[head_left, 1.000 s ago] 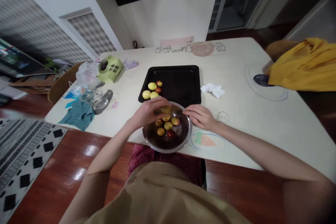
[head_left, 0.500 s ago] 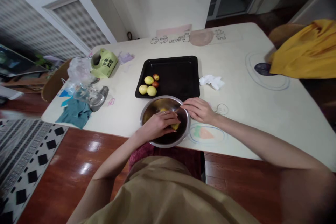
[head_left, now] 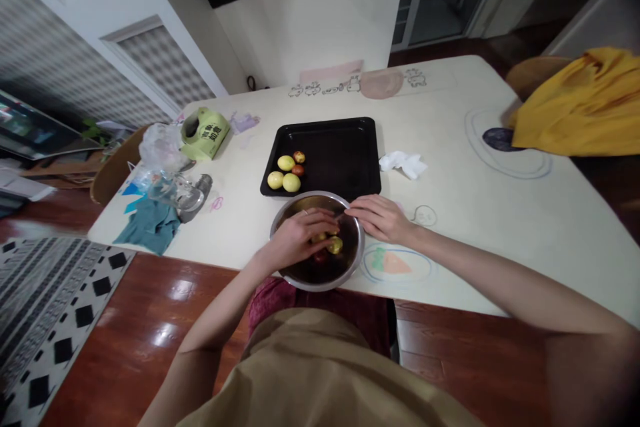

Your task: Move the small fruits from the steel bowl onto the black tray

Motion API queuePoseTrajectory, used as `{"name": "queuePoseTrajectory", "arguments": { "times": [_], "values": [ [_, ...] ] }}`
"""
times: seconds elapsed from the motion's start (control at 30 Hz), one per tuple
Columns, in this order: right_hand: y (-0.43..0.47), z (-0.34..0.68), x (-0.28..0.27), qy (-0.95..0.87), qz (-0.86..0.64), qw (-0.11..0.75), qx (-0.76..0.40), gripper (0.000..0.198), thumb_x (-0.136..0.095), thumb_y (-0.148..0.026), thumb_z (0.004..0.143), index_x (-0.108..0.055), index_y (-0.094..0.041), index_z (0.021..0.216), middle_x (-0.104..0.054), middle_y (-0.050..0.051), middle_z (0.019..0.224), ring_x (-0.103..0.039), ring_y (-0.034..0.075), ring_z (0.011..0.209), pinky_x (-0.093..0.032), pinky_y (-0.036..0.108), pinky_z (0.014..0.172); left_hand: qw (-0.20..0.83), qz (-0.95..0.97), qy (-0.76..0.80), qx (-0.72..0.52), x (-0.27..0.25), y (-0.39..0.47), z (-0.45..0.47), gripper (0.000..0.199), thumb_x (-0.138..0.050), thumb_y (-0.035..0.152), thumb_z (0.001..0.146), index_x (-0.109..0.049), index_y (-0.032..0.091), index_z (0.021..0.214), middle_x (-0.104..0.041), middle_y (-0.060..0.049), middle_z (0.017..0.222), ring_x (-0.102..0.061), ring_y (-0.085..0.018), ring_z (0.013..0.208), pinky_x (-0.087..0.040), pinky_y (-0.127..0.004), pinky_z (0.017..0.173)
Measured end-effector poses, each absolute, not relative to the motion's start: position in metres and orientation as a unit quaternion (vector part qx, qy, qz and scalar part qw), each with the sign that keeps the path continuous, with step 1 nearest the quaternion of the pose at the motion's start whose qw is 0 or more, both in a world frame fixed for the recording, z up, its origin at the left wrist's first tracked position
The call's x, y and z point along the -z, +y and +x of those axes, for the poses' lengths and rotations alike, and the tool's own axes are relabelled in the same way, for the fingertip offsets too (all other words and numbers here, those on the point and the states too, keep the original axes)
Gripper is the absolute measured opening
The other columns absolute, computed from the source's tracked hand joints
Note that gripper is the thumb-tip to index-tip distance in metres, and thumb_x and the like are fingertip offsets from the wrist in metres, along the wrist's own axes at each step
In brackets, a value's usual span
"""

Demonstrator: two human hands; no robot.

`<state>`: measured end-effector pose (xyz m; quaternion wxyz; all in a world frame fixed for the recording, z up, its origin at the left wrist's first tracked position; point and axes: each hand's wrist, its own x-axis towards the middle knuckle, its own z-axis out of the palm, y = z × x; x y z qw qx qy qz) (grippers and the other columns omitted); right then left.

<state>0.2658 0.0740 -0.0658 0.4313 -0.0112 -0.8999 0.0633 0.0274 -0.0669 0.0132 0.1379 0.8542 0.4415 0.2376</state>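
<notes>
A steel bowl (head_left: 360,260) stands at the table's near edge, partly filled with dark liquid or shadow. Inside it lie a round yellow fruit (head_left: 335,245) and a dark red one (head_left: 321,256). My left hand (head_left: 305,233) reaches in from the left, its fingers curled around another yellow fruit (head_left: 319,237), mostly covered. With fingers together, my right hand (head_left: 383,217) pinches the bowl's right rim. Just behind the bowl, a black baking tray (head_left: 340,153) carries several small fruits: yellow ones (head_left: 291,182) and reddish-brown ones (head_left: 298,170) in its left front corner.
A crumpled white tissue (head_left: 404,164) lies right of the tray. On the left are a green paper bag (head_left: 206,133), a clear plastic bag (head_left: 161,147), a glass jar (head_left: 187,193) on its side and a teal cloth (head_left: 150,225). Yellow cloth (head_left: 580,110) hangs at the right.
The view has tilted up slightly, so everything sits lower. My left hand has shifted within the bowl, showing more of the fruit. My right hand stays at the rim.
</notes>
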Motion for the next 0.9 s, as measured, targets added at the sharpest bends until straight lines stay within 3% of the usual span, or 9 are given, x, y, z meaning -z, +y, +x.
{"name": "queuePoseTrajectory", "arguments": {
  "times": [0.23,0.47,0.73,0.9],
  "values": [
    [0.074,0.265,0.065,-0.9,-0.011,0.433,-0.053,0.029,-0.049,-0.021,0.107,-0.069,-0.017,0.128,-0.076,0.013,0.112,-0.073,0.024,0.105,-0.063,0.04,0.085,0.028,0.775,0.569,-0.276,-0.032,-0.004,-0.028,0.021,-0.065,0.024,0.101,-0.072,0.019,0.12,-0.073,-0.011,0.128,-0.069,-0.025,0.123,-0.056,-0.045,0.111],
    [0.074,0.264,0.07,-0.898,-0.013,0.437,-0.055,0.028,-0.049,-0.022,0.108,-0.069,-0.017,0.126,-0.076,0.014,0.112,-0.073,0.024,0.104,-0.063,0.04,0.083,0.0,0.666,0.742,-0.072,-0.019,0.077,-0.05,0.041,-0.071,0.031,0.097,-0.067,0.014,0.134,-0.069,-0.016,0.132,-0.069,-0.03,0.121,-0.056,-0.04,0.106],
    [0.073,0.264,0.067,-0.897,-0.002,0.439,-0.045,0.028,-0.049,-0.019,0.107,-0.069,-0.015,0.126,-0.076,0.013,0.111,-0.072,0.024,0.104,-0.063,0.039,0.083,-0.01,0.665,0.747,0.006,-0.011,0.103,-0.033,0.035,-0.074,0.022,0.093,-0.073,0.017,0.128,-0.074,-0.015,0.127,-0.071,-0.031,0.119,-0.058,-0.036,0.098],
    [0.075,0.264,0.07,-0.903,-0.008,0.426,-0.056,0.031,-0.047,-0.021,0.108,-0.068,-0.017,0.13,-0.076,0.013,0.112,-0.071,0.023,0.107,-0.063,0.039,0.084,-0.004,0.684,0.728,-0.055,-0.013,0.1,-0.029,0.033,-0.076,0.02,0.09,-0.074,0.016,0.123,-0.075,-0.014,0.123,-0.073,-0.029,0.114,-0.059,-0.036,0.099]
  ]
}}
